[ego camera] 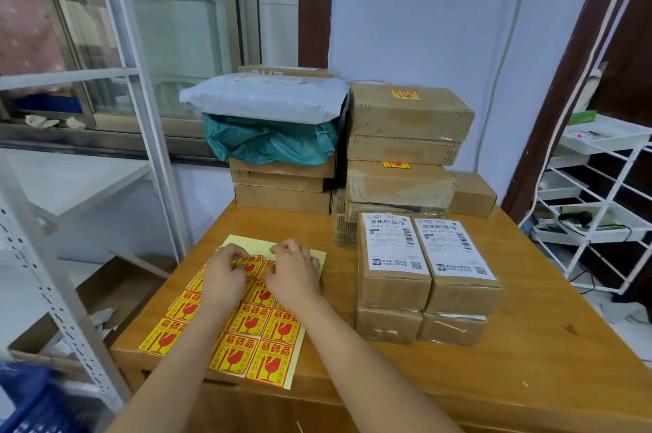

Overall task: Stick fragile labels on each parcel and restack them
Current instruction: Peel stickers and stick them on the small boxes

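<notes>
A yellow sheet of red fragile labels (pixel 247 327) lies on the wooden table (pixel 529 344) in front of me. My left hand (pixel 222 274) pinches the edge of a label near the sheet's top. My right hand (pixel 294 274) rests on the sheet beside it, fingers curled, holding the paper down. To the right stand two short stacks of brown parcels (pixel 423 291) with white shipping slips on top. Behind them a taller stack of cardboard parcels (pixel 405 122) carries fragile labels on two boxes. At the back left, a further stack (pixel 282 185) is topped by a teal bag and a grey mailer.
A small brown box (pixel 472 194) sits at the back right of the table. A white wire rack (pixel 599 221) stands to the right, a grey metal shelf frame (pixel 53 274) to the left. A window and wall close off the back.
</notes>
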Demonstrator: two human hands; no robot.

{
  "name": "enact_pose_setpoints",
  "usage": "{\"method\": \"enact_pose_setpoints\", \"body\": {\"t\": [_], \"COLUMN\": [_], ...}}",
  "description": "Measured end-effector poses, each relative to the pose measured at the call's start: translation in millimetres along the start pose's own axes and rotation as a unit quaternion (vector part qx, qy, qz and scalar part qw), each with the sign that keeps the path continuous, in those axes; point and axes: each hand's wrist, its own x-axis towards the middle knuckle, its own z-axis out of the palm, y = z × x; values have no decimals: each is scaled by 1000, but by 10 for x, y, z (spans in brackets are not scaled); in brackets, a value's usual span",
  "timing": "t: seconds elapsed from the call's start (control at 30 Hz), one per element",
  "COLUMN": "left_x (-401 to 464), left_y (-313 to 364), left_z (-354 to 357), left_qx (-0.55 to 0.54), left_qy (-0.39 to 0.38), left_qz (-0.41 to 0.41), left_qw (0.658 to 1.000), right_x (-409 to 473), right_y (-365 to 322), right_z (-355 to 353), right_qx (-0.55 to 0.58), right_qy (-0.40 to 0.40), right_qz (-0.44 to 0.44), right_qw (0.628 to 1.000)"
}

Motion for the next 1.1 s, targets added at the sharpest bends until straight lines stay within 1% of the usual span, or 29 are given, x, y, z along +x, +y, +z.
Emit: {"method": "enact_pose_setpoints", "body": {"t": [0.1,0.2,0.33,0.5,0.63,0.8,0.93,1.1], "left_x": [-3,5,26,21,25,31,26,2], "left_y": [-9,-26,-55,-45,-31,-20,-2,16], "left_z": [-18,-30,-17,-10,-16,-17,-27,-25], "left_qx": [-31,-32,-24,-14,-13,5,-11,-12], "left_qy": [31,32,33,39,39,30,32,36], "left_qz": [-31,-47,-57,-66,-84,-88,-92,-99], "left_qw": [999,998,998,997,996,996,995,994], "right_x": [118,213,272,306,320,335,333,351], "right_y": [-114,-155,-192,-186,-157,-155,-164,-184], "right_z": [46,105,169,217,211,186,173,95], "right_qx": [8,2,7,39,62,92,114,192], "right_qy": [-27,-43,-30,-1,3,7,12,36], "right_qz": [30,43,35,52,69,87,90,119], "right_qw": [999,998,999,998,996,992,989,973]}}
